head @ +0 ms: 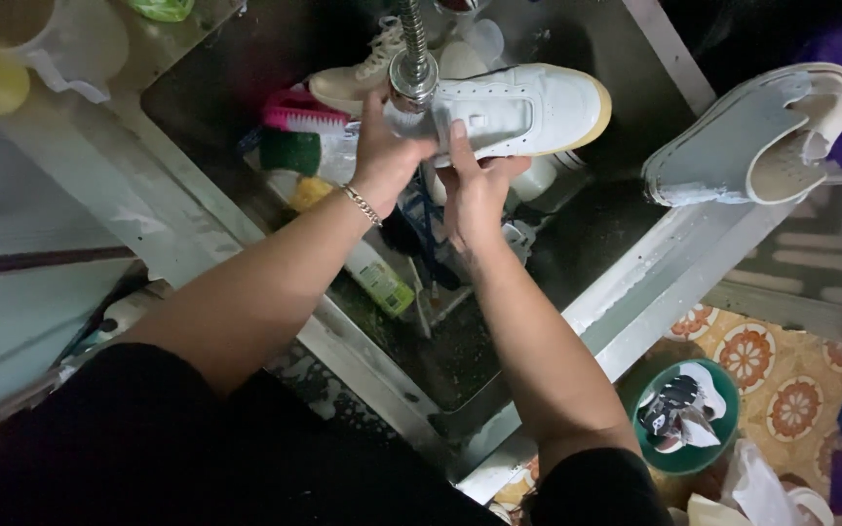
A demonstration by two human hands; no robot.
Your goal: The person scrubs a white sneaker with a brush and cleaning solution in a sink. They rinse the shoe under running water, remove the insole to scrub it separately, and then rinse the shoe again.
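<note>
Over a steel sink I hold a white sneaker with a tan sole on its side, under the metal faucet head. My left hand, with a chain bracelet on the wrist, grips the shoe's heel end beside the faucet. My right hand supports the shoe from below, fingers curled up against its side. A second cream sneaker with laces lies in the sink behind the faucet.
A pink scrub brush, green and yellow sponges and a green bottle lie in the sink. Another white shoe rests on the right sink rim. A green basin stands on the patterned tile floor.
</note>
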